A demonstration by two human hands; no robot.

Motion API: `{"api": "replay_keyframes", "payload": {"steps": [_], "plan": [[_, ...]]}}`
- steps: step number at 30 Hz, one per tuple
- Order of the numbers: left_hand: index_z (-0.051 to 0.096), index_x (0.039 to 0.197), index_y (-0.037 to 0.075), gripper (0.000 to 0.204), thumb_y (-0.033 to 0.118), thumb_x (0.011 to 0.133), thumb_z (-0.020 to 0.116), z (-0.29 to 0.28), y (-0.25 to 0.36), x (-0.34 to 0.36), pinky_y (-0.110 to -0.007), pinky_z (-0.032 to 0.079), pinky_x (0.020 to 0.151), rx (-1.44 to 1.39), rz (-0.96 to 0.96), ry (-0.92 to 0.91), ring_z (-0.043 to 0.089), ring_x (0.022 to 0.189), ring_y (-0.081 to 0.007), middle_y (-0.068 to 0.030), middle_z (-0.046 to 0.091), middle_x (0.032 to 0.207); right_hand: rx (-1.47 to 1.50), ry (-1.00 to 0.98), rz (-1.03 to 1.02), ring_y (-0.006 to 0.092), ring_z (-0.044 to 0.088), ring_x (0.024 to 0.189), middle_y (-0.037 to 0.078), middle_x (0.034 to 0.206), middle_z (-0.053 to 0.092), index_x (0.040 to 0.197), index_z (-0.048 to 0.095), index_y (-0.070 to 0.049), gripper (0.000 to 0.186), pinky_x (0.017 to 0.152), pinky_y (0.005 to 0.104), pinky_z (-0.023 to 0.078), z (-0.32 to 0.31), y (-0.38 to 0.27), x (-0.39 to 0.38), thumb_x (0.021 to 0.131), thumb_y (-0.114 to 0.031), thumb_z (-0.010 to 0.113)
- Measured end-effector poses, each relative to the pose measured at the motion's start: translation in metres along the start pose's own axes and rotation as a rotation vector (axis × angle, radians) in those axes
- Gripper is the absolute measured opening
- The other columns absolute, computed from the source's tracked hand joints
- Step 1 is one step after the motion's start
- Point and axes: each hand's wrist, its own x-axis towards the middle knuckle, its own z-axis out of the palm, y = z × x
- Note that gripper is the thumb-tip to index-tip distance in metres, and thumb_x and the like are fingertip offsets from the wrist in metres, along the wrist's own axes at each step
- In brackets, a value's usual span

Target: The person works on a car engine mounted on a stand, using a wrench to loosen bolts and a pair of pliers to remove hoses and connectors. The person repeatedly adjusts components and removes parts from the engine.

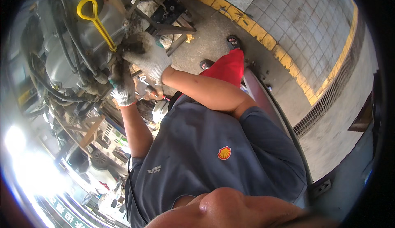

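Observation:
An engine (66,63) with black hoses and a yellow loop-handled dipstick (96,22) fills the upper left. Just below the dipstick's foot, my left hand (122,88), in a stained knit glove, is closed at the engine's side on something I cannot make out. My right hand (148,59), also gloved, reaches in beside it from the right, its fingers bent against a dark greasy part whose shape is unclear. Under my hands lie a wrench (143,79) and other loose tools.
A metal stand with a black tray of small parts (164,11) is beyond the engine. My sandalled feet (233,42) are on concrete beside a yellow-edged tiled strip (288,26) and a drain grate (325,96). A car (94,166) shows at lower left.

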Motion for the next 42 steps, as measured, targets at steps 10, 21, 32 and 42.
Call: {"api": "replay_keyframes", "payload": {"steps": [10,21,32,42], "plan": [[0.069,0.132,-0.006,0.032,0.004,0.102,0.065,-0.003,-0.021,0.003,-0.032,0.057,0.089,0.035,0.136,0.002,0.069,0.101,-0.0161,-0.0113,0.076,0.117,0.007,0.084,0.001,0.0323,0.073,0.112,0.017,0.12,0.077,0.13,0.064,-0.004,0.056,0.097,0.0384,0.057,0.008,-0.013,0.01,0.086,-0.033,0.081],[0.059,0.147,-0.003,0.041,-0.001,0.106,0.059,0.005,-0.019,-0.002,-0.034,0.051,0.105,-0.309,0.029,-0.038,0.063,0.124,-0.0172,-0.0091,0.067,0.14,0.404,0.063,0.196,0.0171,0.071,0.088,0.012,0.109,0.08,0.122,0.072,0.002,0.038,0.08,0.0346,0.058,0.018,-0.03,0.003,0.093,-0.02,0.079],[0.062,0.147,0.008,0.051,0.003,0.096,0.07,-0.005,0.026,0.015,-0.041,0.039,0.122,0.313,0.403,0.144,0.045,0.149,-0.0278,-0.0092,0.058,0.155,0.448,0.1,0.257,0.0144,0.066,0.086,0.009,0.102,0.077,0.119,0.074,0.005,0.035,0.074,0.0329,0.054,0.028,-0.017,0.009,0.105,-0.026,0.07],[0.064,0.147,0.021,0.058,0.012,0.091,0.074,-0.022,0.041,0.021,-0.057,0.028,0.129,0.415,0.684,0.247,0.032,0.158,-0.0454,-0.0124,0.046,0.166,0.665,-0.025,0.214,0.0119,0.07,0.088,0.005,0.107,0.076,0.127,0.071,0.002,0.042,0.074,0.0294,0.059,0.03,-0.002,0.007,0.103,-0.033,0.073]]}}
